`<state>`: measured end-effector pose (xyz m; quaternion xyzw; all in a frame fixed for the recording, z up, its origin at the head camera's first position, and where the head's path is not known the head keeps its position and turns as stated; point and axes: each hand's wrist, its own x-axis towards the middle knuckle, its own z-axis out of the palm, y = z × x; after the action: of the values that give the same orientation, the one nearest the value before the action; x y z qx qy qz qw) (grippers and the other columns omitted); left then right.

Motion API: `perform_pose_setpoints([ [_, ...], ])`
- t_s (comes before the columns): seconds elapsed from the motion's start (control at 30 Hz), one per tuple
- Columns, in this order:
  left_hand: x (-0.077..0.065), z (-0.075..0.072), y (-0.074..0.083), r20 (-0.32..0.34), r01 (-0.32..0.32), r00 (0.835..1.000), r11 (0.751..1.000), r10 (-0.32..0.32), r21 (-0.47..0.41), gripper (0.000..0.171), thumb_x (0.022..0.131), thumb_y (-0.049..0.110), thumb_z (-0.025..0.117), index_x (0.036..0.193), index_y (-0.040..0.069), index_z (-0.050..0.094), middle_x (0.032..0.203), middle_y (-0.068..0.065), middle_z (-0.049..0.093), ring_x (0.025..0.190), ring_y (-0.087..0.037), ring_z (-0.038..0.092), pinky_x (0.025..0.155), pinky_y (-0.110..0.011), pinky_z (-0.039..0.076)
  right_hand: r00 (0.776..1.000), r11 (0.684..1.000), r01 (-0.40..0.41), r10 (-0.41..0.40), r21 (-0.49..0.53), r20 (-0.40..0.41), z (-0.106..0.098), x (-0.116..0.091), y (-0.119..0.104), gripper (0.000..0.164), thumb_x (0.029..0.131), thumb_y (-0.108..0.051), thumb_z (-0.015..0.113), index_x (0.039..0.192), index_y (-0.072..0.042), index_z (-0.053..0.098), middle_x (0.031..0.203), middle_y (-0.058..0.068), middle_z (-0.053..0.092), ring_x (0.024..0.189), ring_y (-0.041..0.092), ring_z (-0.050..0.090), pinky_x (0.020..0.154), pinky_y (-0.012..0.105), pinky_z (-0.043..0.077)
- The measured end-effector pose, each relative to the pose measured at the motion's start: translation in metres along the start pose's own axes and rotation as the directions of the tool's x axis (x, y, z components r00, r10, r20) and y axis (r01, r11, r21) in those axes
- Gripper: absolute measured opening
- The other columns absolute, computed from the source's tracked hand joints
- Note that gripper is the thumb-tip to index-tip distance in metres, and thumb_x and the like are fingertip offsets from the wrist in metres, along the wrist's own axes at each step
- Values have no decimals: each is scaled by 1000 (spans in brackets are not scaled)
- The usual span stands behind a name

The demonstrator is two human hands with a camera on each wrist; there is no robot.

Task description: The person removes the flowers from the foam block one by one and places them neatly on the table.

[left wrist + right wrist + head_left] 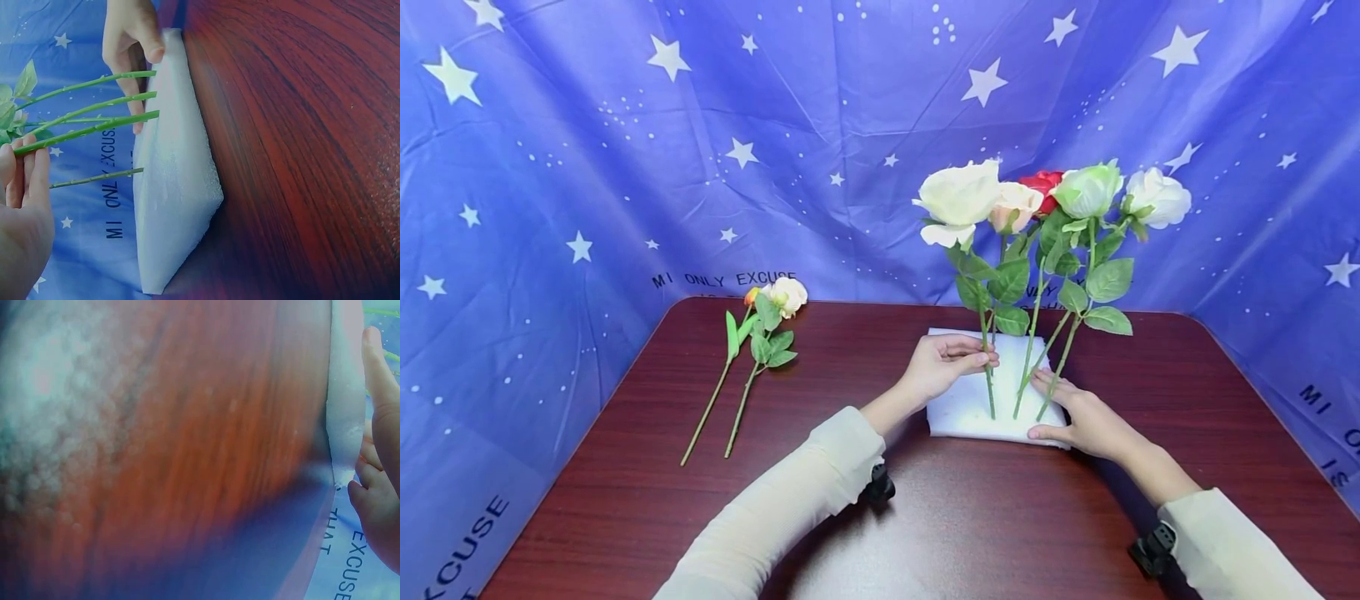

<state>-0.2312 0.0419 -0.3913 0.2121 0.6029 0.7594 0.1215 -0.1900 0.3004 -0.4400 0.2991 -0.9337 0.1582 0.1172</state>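
Note:
A white foam block (953, 410) lies on the table, with several artificial roses standing upright in it. My left hand (942, 365) pinches the green stem of the large white rose (958, 196) at the left, above the foam; the left wrist view shows this stem (94, 130) between thumb and fingers, its lower end at the foam face. My right hand (1092, 419) rests on the block's right side, fingers spread and fairly straight beside the stems. Also in the block stand a peach rose (1015, 206), a red rose (1040, 185), a pale green rose (1087, 192) and another white rose (1157, 198).
On the left of the dark red wooden table (625, 417) lie a cream rose (787, 297) and an orange flower (752, 295), stems toward the front. A blue star-print cloth (820, 108) hangs around the back and sides. Each wrist carries a small black camera (878, 485).

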Motion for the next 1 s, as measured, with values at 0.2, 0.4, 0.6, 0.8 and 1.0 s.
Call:
perform_pose_setpoints([
  [0.2, 1, 2, 3, 20, -31, 999, 999, 30, 36, 23, 89, -9, 59, 109, -20, 61, 108, -40, 62, 104, -45, 65, 89, -35, 60, 1000, 1000, -8, 8, 1, 13, -1, 0, -1, 80, 69, -41, 82, 130, 4, 57, 135, 25, 56, 122, 45, 53, 104, -7, 12],
  [0.4, 2, 4, 5, 7, -48, 999, 998, 48, 34, 23, 88, -10, 59, 109, -21, 61, 109, -40, 62, 103, -45, 65, 88, -35, 60, 1000, 1000, -11, 11, -2, 20, -2, 1, -2, 79, 69, -40, 82, 130, 5, 57, 135, 26, 56, 122, 45, 52, 105, -5, 15],
  [0.6, 1, 3, 7, -28, -82, 996, 995, 84, 57, 24, 87, -9, 62, 109, -20, 62, 105, -35, 66, 97, -37, 71, 86, -35, 61, 999, 999, -18, 19, -30, 30, -3, 3, -2, 80, 68, -41, 82, 129, 3, 57, 135, 24, 56, 122, 44, 53, 101, 28, 45],
  [0.8, 4, -1, 14, -76, -74, 994, 997, 73, -11, 24, 88, -8, 61, 109, -19, 62, 98, -25, 73, 100, -40, 69, 88, -36, 60, 998, 999, -37, 38, -30, 48, -4, 3, -3, 80, 69, -41, 82, 130, 3, 57, 136, 25, 55, 123, 45, 52, 96, 46, 46],
  [1.0, 4, -12, 18, -100, -76, 992, 997, 75, -9, 24, 88, -6, 61, 109, -18, 63, 89, -9, 77, 101, -38, 69, 88, -36, 60, 999, 999, -27, 28, -24, 32, -2, 2, -3, 79, 68, -41, 82, 130, 3, 57, 135, 25, 56, 123, 45, 52, 108, 22, 41],
])
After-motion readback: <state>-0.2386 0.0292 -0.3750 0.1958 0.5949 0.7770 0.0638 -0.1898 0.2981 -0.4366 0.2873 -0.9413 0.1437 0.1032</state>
